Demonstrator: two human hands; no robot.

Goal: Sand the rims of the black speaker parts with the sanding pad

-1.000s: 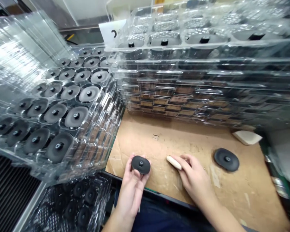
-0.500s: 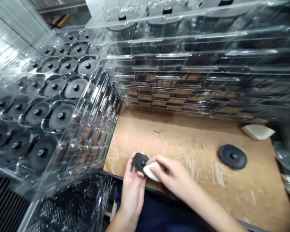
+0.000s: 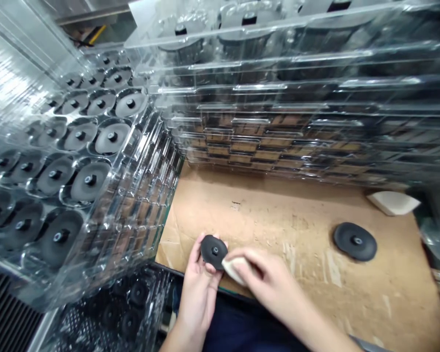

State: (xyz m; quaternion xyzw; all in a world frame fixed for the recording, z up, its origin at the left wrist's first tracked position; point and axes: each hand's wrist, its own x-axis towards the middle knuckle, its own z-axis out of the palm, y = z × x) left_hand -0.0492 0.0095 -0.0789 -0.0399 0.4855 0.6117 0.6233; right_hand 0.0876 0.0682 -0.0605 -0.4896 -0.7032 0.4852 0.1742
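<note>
My left hand (image 3: 199, 288) cradles a black oval disc (image 3: 213, 252) with a small central stud, its fingers behind the disc. My right hand (image 3: 267, 279) pinches a cream foam wedge (image 3: 234, 270) and presses it against the disc's lower right edge. A second black oval disc (image 3: 355, 241) lies flat on the cardboard-covered bench (image 3: 278, 230), to the right of my hands. A similar pale wedge (image 3: 393, 203) rests near the bench's far right corner.
Stacked clear plastic trays (image 3: 278, 112) rise along the far side of the bench. More stacked trays (image 3: 80, 166), holding rows of black discs, stand at the left. A lower tray of dark discs (image 3: 132, 308) sits below the bench's near left corner.
My right hand has moved left with the wedge, from beside the disc to against it. The view has tilted slightly, shifting the bench and trays in the picture.
</note>
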